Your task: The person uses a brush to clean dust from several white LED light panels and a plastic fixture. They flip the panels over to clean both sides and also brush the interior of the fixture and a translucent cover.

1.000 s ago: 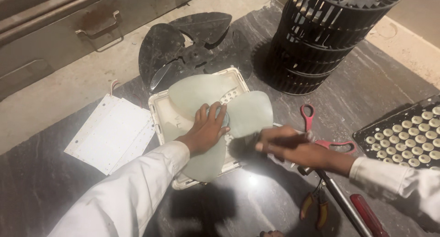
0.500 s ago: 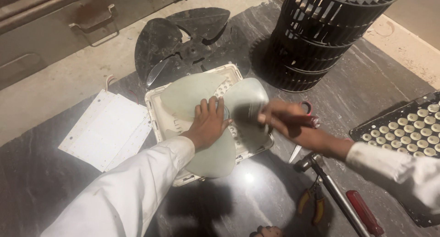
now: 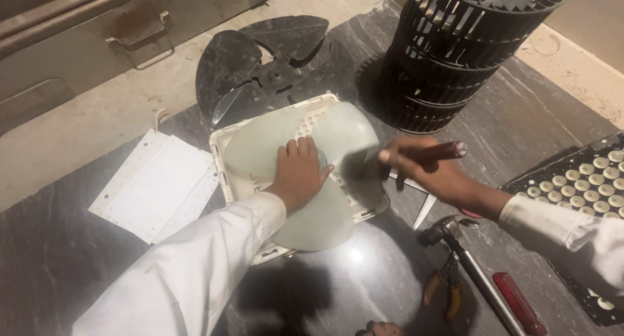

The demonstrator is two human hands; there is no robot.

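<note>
A pale green translucent fan blade (image 3: 325, 219) lies on a white rectangular housing (image 3: 221, 155) in the middle of a dark stone top. My left hand (image 3: 299, 173) presses flat on the hub of the blade. Just to its right, my right hand (image 3: 429, 173) grips a brush with a red handle (image 3: 448, 150). The brush's dark bristles (image 3: 361, 166) are blurred and rest on the blade's right lobe.
A black fan blade (image 3: 240, 63) lies behind the housing, and a black cylindrical blower wheel (image 3: 455, 43) stands at the back right. A white board (image 3: 156, 186) lies at left. A black panel of round lenses (image 3: 585, 180) is at right. A hammer (image 3: 468, 258), pliers (image 3: 442, 290) and a red screwdriver (image 3: 520, 303) lie in front.
My right hand has swept the brush across the pale blade, from its near right edge up towards the far side. My left hand has stayed pressed on the hub.
</note>
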